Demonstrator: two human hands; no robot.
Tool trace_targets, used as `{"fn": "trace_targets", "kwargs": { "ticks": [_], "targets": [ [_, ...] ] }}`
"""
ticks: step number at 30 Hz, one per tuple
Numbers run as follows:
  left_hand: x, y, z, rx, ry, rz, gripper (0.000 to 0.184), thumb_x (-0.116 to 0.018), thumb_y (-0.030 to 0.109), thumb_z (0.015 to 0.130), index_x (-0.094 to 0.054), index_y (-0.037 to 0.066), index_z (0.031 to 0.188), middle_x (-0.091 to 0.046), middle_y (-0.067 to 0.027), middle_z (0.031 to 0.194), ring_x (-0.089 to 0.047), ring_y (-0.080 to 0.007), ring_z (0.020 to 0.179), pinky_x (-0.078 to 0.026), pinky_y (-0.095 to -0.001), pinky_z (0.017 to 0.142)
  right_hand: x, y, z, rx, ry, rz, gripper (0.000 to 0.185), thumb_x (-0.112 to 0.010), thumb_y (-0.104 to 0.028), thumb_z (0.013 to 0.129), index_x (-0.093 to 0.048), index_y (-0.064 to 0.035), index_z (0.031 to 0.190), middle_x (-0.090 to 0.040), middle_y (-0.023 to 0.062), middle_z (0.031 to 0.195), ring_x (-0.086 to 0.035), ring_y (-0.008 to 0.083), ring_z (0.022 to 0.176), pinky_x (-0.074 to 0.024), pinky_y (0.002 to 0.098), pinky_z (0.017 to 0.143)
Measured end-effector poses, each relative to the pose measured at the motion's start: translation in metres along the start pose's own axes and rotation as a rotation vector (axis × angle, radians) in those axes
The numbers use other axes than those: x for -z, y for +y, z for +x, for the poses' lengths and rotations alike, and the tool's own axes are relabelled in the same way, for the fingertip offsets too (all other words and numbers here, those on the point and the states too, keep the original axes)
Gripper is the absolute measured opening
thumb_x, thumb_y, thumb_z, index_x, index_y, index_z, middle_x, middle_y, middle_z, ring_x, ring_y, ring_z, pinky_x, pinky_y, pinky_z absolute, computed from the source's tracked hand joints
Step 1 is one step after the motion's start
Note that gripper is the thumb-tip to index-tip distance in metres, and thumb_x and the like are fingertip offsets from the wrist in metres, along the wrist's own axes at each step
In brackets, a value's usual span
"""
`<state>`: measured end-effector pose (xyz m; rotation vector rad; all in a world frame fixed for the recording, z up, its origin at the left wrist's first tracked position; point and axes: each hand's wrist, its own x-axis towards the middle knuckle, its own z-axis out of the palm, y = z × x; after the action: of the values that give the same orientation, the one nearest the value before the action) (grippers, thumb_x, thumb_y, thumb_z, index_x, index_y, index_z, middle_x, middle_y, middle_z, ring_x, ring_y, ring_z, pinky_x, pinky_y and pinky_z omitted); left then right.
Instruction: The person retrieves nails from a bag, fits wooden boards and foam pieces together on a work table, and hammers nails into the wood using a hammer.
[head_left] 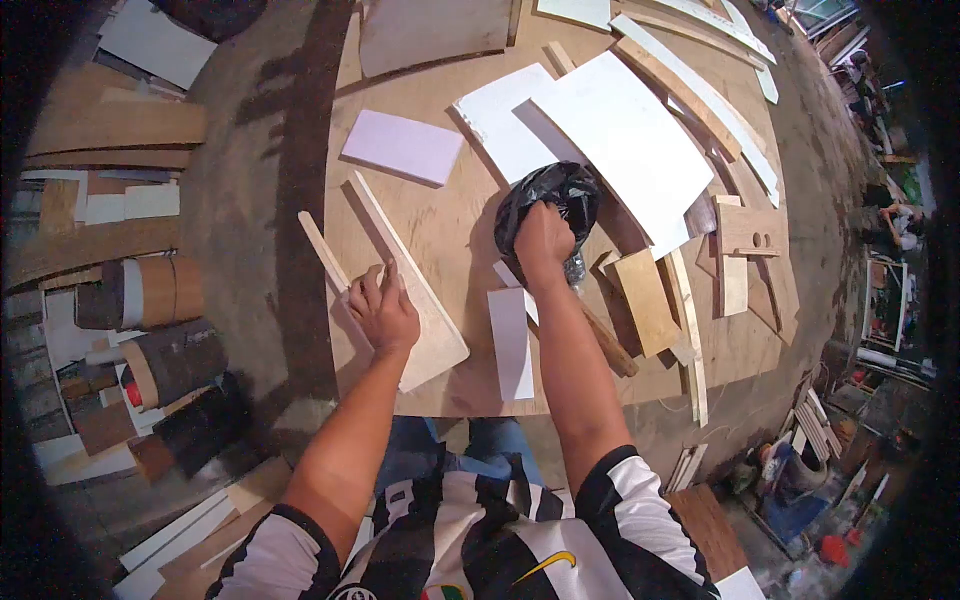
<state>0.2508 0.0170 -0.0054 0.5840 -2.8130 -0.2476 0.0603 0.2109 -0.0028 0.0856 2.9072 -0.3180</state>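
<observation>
My left hand (383,310) rests with its fingers apart on a pale wooden piece (428,335) with a long narrow arm. A second thin wooden strip (322,250) runs beside it, partly under that hand. My right hand (543,243) reaches into the mouth of a crumpled black plastic bag (562,185). Its knuckles are curled and its fingertips are hidden, so what they hold cannot be seen. Near the right forearm lies a narrow white block (511,343). A lilac rectangular block (402,147) lies farther back, between the two hands.
The plywood table (455,398) carries white panels (625,140), curved strips (700,90), a yellowish wood block (645,303) and a dark wooden stick (608,342). Stacked boards (115,125) stand on the left. A person (900,222) is far off at the right.
</observation>
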Motion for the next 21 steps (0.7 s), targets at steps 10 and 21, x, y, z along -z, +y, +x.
{"fn": "trace_targets", "kwargs": {
  "ticks": [10,21],
  "targets": [
    [-0.009,-0.003,-0.003,0.021,0.019,0.013,0.046,-0.066,0.016,0.087,-0.067,0.019,0.133,-0.054,-0.0031,0.136,-0.041,-0.0337,0.129,-0.032,-0.0523,0.108,0.012,0.041,-0.006,0.068,0.094,0.586,0.021,-0.075,-0.013,0.086,-0.077,0.0012,0.1,-0.076,0.0159,0.088,-0.073,0.0353,0.083,-0.0549,0.0429,0.074],
    [-0.008,-0.002,-0.001,0.025,0.046,0.011,0.044,-0.065,0.016,0.088,-0.067,0.018,0.132,-0.055,-0.0038,0.135,-0.043,-0.0345,0.127,-0.033,-0.052,0.108,0.048,0.064,-0.034,-0.248,-0.403,1.884,0.036,-0.055,0.004,0.098,-0.059,0.0008,0.133,-0.061,0.0044,0.085,-0.052,0.0128,0.067,-0.0456,0.0261,0.064]
  ]
}}
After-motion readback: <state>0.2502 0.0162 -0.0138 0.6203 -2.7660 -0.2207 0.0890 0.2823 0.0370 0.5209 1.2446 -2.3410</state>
